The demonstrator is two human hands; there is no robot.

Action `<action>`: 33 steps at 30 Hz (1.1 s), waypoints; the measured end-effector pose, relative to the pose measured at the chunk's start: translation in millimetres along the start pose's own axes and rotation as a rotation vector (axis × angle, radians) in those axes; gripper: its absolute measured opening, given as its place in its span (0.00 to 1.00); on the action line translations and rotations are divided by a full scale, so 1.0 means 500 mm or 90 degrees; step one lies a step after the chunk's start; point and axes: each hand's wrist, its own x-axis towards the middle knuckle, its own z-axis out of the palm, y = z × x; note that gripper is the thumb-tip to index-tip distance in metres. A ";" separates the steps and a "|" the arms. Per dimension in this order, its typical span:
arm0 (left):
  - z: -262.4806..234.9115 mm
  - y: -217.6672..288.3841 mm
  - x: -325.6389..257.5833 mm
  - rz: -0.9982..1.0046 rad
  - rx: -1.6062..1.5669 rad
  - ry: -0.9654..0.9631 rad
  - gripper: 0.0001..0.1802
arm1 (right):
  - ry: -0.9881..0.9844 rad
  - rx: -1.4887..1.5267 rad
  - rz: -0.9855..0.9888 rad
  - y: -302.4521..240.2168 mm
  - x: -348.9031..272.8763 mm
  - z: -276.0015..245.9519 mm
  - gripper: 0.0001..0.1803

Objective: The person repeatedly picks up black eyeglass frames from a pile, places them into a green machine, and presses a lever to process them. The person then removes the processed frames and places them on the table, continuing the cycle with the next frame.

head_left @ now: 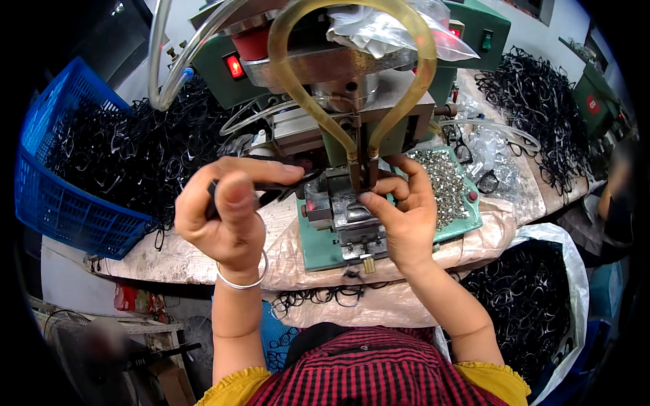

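Note:
My left hand [220, 210] is closed around a black eyeglass frame [276, 192], whose far end reaches to the metal fixture of a bench press. Two upright metal rods with a looped yellowish tube [276, 54] come down over the fixture [342, 203]. On the fixture's right side my right hand [412, 216] has thumb and fingers pinched together close under the rods. Whatever lies between those fingertips is hidden or too small to name. Just beyond that hand, a green tray [467, 220] holds many tiny shiny metal pieces [443, 186].
A blue plastic basket [40, 183] heaped with black eyeglass frames [101, 149] stands at the left. More frames are piled far right [535, 108]. A white sack [575, 284] of frames sits lower right. Several frames [345, 294] lie along the table's near edge. Clear hoses [159, 68] hang upper left.

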 end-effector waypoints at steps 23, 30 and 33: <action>0.095 0.068 -0.115 0.371 -0.003 -0.294 0.22 | 0.141 -0.777 -0.203 0.021 0.042 -0.293 0.05; 0.092 0.057 -0.128 0.388 -0.013 -0.239 0.25 | -0.089 -1.046 -0.335 0.054 0.031 -0.206 0.10; 0.074 0.065 -0.177 0.300 -0.039 -0.211 0.21 | -0.051 -1.066 -0.326 0.063 0.072 -0.230 0.09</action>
